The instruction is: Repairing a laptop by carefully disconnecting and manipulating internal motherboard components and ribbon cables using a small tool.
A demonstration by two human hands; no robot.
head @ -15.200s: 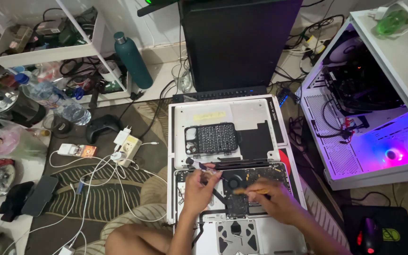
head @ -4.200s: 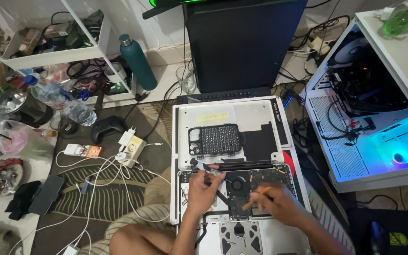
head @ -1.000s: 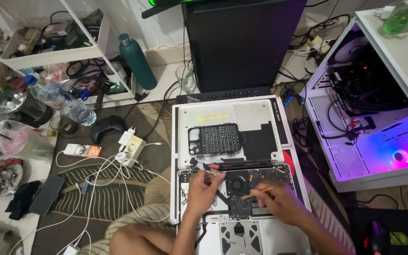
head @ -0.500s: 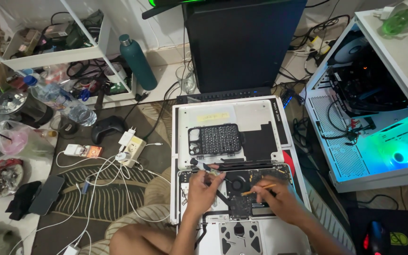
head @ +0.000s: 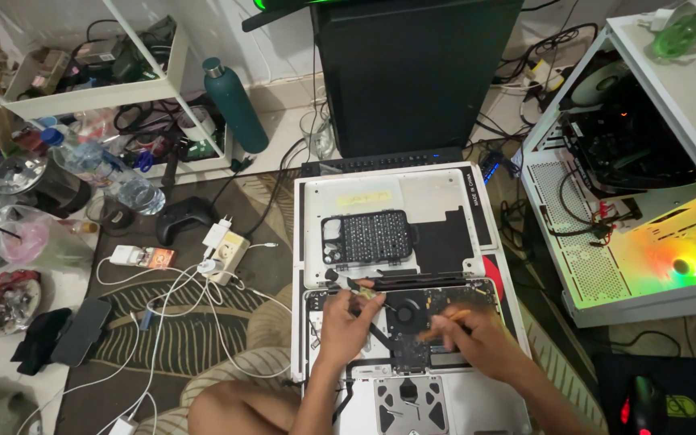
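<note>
I see the opened laptop (head: 400, 354) lying on the floor rug right in front of me, base up, its board and round fan (head: 403, 309) bared. My left hand (head: 346, 322) rests over the left part of the board, fingers drawn together on a small dark tool (head: 346, 282) whose tip points up-left toward the hinge bar. My right hand (head: 477, 342) sits to the right of the fan, fingers pinched on a thin orange stick (head: 445, 321) that slants down-left onto the board. Neither hand is spread; both are pressed around their tools. The removed lid panel (head: 437, 201) lies flat just beyond the laptop, touching its far edge, and a black bit case (head: 366, 238) rests on that panel. Past it stands a tall black tower (head: 416, 72), close behind the panel. To my right an open white computer case (head: 630, 217) lies on its side, glowing in rainbow colours, near the laptop but apart from it. To my left, white cables and a power strip (head: 225, 254) sprawl over the rug, with a black controller (head: 180, 217) beside them and a teal bottle (head: 235, 105) by a white shelf (head: 98, 97). A mouse (head: 646, 399) sits at the lower right. My bare knee (head: 243, 407) crowds the laptop's near left corner.
</note>
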